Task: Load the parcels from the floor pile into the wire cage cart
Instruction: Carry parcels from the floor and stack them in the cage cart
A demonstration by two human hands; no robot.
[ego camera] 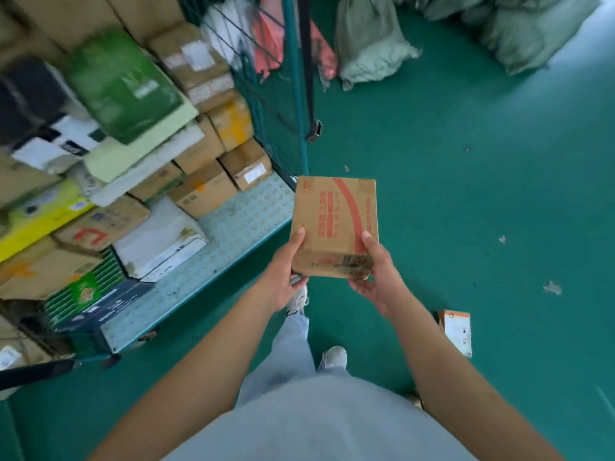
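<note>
light: bright daylight spilling in from the top right
blur: stacked parcels [109, 161] smearing at left
edges: wide-angle bending

- Left hand [283, 277] and right hand [379, 277] grip a small brown cardboard box with red print [334, 221] above the green floor [466, 194].
- Green wire cage cart [233, 224] stands left, stacked with parcels.

A smooth teal-green painted floor [466, 201] fills the room, brightest toward the upper right, with small scraps of litter [552, 287] (pale, crumpled bits) scattered on it and bulky grey-green woven sacks [369, 41] slumped along the far edge.
</note>
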